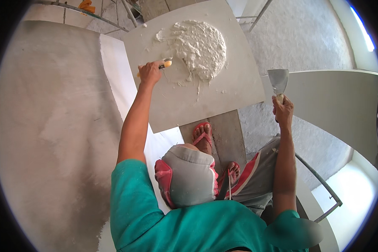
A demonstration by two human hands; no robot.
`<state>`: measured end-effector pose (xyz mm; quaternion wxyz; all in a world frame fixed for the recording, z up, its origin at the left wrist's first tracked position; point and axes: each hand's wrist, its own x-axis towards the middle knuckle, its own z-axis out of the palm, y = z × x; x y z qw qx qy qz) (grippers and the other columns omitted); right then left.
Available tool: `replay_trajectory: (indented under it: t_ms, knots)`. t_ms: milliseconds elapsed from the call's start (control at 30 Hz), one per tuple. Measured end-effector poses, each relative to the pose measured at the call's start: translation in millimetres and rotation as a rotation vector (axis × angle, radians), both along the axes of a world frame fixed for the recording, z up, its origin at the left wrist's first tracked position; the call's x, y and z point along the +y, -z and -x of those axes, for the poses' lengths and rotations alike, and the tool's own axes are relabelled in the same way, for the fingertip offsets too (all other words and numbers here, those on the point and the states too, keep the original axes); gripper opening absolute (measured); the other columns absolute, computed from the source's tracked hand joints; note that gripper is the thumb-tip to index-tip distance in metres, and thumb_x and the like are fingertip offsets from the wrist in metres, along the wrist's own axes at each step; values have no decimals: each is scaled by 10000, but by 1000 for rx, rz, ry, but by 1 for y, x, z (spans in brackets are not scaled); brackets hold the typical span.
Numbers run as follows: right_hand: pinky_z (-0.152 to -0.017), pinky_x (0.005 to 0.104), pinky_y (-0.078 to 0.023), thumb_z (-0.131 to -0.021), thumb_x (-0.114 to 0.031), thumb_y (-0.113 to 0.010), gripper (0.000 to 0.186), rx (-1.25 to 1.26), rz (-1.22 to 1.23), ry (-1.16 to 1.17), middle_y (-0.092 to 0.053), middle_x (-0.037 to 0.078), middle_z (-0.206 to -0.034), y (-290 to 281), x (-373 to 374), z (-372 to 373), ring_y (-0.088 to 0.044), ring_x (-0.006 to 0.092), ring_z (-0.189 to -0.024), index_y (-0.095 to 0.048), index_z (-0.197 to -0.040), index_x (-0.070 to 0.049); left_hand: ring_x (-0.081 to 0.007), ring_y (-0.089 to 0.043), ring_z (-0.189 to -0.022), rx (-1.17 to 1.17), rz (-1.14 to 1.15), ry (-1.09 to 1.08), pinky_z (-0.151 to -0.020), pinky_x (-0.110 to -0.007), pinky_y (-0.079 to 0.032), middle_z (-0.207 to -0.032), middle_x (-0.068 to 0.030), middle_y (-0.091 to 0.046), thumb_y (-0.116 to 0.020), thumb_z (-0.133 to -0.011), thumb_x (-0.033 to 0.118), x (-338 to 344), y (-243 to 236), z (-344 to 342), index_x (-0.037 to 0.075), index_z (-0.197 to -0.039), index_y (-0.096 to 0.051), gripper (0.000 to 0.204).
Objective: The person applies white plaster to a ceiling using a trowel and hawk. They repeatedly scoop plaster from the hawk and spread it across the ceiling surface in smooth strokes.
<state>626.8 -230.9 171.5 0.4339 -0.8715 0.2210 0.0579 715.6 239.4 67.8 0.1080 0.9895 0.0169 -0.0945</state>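
1. Teal shirt sleeves (pixel 155 210) fill the lower frame, nearest the lens, with grey shorts trimmed in red (pixel 189 176) and red flip-flop sandals (pixel 202 136) below them on a narrow plank.
2. Left hand (pixel 150 72) is closed round the orange handle of a small putty knife (pixel 165 64), whose blade tip touches the near edge of a white heap of wet plaster (pixel 199 48).
3. That heap sits on the far half of a flat grey square mixing board (pixel 206 98), which lies just ahead of the feet; thin smears trail from the heap toward the person.
4. Right hand (pixel 283 110) is clenched on the pale handle of a broad steel scraper (pixel 278 80), held clear of the board, off its right edge.
5. Judged from this, plaster is being picked up from the heap; the next move appears to call for drawing a load onto a blade.
6. Small knife's long axis runs roughly left to right, tip pointing right into the heap; the scraper stands along the frame's vertical, blade pointing away from the person.
7. Grey rendered wall (pixel 54 126) spreads to the left, with a white skimmed strip beside the board.
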Motion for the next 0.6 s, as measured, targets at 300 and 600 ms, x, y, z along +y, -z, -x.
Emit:
replay_trajectory:
  t_ms: [300, 600]
  knots:
    - [-412, 237, -358, -822, -220, -638, 202, 24, -39, 26, -499, -18, -530, -2, -6, 3, -448, 57, -433, -616, -774, -26, -243, -645, -873, 266, -8, 117, -795, -405, -473, -924, -65, -681, -515, -778, 118, -16, -2, 0, 310, -1051, -675, 370]
    - [-412, 235, -359, -810, -199, -642, 172, 35, -18, 44, -498, -22, -529, 1, -11, 8, -449, 58, -433, -634, -801, -27, -256, -626, -943, 323, 18, 380, -834, -380, -478, -1026, -72, -660, -544, -745, 94, -46, 4, 19, 305, -1039, -674, 384]
